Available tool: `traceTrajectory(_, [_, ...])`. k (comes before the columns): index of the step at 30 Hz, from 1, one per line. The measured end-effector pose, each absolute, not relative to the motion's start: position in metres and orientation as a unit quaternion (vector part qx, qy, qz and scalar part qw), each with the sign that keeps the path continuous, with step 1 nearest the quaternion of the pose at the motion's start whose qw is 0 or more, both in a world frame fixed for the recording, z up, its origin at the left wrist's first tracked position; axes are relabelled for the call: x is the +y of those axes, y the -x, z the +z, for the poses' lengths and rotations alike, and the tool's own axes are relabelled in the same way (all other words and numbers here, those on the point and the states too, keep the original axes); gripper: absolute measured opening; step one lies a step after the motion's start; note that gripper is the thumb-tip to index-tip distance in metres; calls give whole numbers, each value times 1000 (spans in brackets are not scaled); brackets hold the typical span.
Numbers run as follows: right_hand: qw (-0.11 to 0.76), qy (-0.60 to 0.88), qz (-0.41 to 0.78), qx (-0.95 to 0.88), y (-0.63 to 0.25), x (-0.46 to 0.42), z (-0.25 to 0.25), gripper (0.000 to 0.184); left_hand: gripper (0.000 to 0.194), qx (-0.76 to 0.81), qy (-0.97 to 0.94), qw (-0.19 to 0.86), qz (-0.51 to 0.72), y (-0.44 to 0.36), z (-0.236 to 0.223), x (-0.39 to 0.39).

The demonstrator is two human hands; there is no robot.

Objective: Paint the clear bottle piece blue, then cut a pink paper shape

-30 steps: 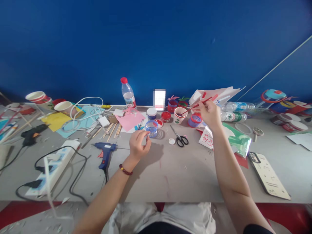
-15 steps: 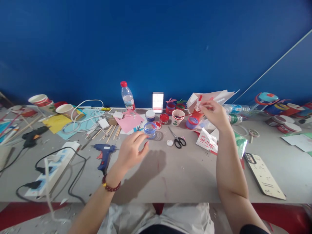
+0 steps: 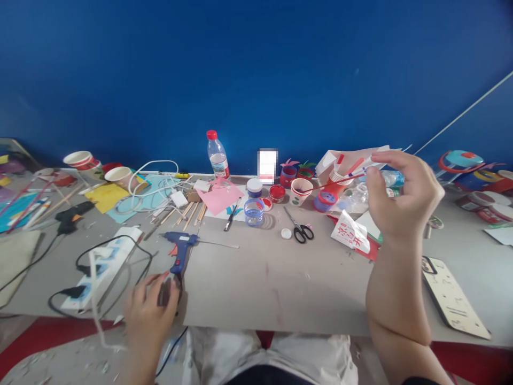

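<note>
My left hand (image 3: 154, 299), blurred, is at the lower end of a blue hot glue gun (image 3: 182, 251) lying on the table. Its thumb and fingers look apart, with a dark gap between. Fingers of my right hand (image 3: 404, 192) curve into a C, thumb and index apart, close to the tip of a thin red-handled brush (image 3: 328, 184). The brush leans in a paper cup (image 3: 298, 193) holding dark liquid. A clear ring cut from a bottle, with a blue rim (image 3: 254, 213), stands mid-table. Beside it are an open jar of red paint (image 3: 277, 193) and black-handled scissors (image 3: 303, 233).
A power strip (image 3: 106, 267) with cords lies left. A red-capped bottle (image 3: 217, 158) stands at the back by pink paper (image 3: 220, 199). A craft knife (image 3: 232, 215) lies near the ring. A phone (image 3: 455, 299) rests front right, and painted cups (image 3: 483, 200) stand beyond.
My left hand has left the bottle ring and moved down and left to the glue gun. My right hand has drawn back rightward, fingers wider apart; the view has shifted slightly.
</note>
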State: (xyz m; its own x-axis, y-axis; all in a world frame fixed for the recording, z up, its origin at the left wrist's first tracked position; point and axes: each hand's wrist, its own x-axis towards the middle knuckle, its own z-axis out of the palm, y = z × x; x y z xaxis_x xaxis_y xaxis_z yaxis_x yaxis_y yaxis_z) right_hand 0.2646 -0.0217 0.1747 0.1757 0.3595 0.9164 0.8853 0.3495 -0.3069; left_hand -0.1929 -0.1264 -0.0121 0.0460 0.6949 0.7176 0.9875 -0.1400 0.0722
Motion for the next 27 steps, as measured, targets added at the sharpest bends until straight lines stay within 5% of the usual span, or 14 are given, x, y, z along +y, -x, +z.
traceTrajectory(14, [484, 461, -88, -738, -225, -19, 150, 13, 37, -594, 716, 249, -270, 179, -12, -112])
traceTrajectory(21, [431, 438, -9, -789, -210, -8, 129, 12, 30, -573, 728, 302, -227, 179, -11, -110])
traceTrajectory(27, [355, 489, 109, -789, -190, 4, 98, 33, 26, -607, 733, 267, -148, 177, 0, -105])
